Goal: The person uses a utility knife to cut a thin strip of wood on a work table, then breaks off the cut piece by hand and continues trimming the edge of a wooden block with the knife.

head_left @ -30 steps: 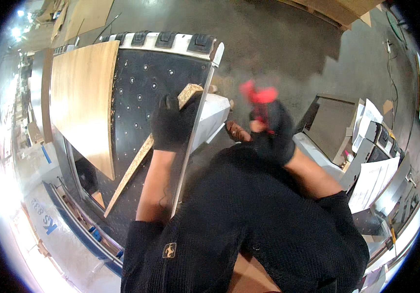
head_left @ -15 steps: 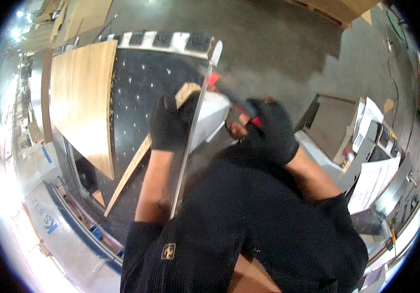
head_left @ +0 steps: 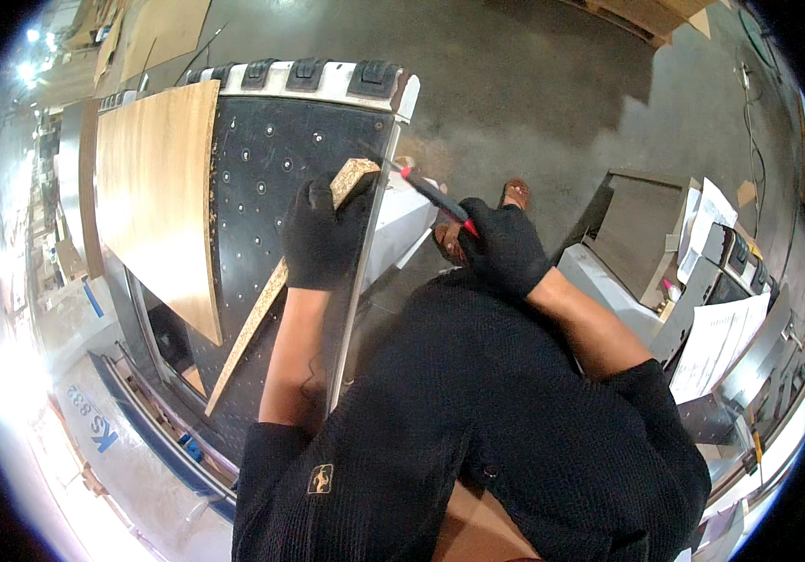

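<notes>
My left hand, in a black glove, is closed around a narrow chipboard panel stood on edge on a black studded work surface. The panel's raw, speckled edge faces up, and its far end shows just beyond my fingers. My right hand, also gloved, grips a file-like tool by its black-and-red handle. Its thin dark blade points left, over the metal rim of the work surface, and its tip is beside the panel's far end. Whether the blade touches the panel, I cannot tell.
Left of my left hand lies a light wood-grain panel. Black rollers on a white rail line the far edge. To the right stand a grey-brown box-like panel and paper sheets. A pallet sits far off.
My right hand and the tool have shifted slightly left and down, and the tool shows sharper now. My left hand keeps its hold on the chipboard panel, almost unmoved.
</notes>
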A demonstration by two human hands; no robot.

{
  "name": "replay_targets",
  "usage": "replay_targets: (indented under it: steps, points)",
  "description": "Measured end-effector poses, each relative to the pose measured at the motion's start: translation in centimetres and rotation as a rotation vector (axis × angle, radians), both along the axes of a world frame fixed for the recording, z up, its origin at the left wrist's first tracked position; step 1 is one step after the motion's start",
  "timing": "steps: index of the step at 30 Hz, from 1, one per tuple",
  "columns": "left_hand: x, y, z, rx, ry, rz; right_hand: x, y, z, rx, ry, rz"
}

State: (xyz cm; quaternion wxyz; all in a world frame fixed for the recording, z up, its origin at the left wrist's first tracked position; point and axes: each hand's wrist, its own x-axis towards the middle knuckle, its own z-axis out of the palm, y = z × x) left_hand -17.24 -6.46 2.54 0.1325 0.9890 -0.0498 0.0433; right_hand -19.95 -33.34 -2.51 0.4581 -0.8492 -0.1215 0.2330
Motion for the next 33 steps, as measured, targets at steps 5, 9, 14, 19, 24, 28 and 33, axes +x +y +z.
replay_targets:
  steps: [5,9,14,19,24,28,33]
  points:
    - [-0.5,1.1,-1.0,0.068,0.061,0.03,0.2,-0.8,3.2,0.343,-0.441,-0.399]
    - [-0.1,0.3,-0.4,0.044,0.024,-0.006,0.4,0.0,0.1,0.041,-0.119,0.034]
    - [-0.4,0.8,-0.4,0.062,0.048,0.011,0.1,-0.5,3.9,0.279,-0.422,-0.165]
    - [0.2,-0.1,-0.2,0.044,-0.004,-0.007,-0.2,0.1,-1.4,-0.043,-0.042,0.035]
    - [-0.6,1.2,-0.6,0.09,0.058,-0.011,0.1,-1.3,3.7,0.361,-0.465,-0.213]
    - [-0.1,0.2,-0.1,0.041,-0.007,-0.017,-0.7,0.5,-2.4,0.055,-0.138,0.024]
    - [-0.4,0.8,-0.5,0.038,0.054,0.022,0.8,-0.6,3.1,0.236,-0.561,-0.223]
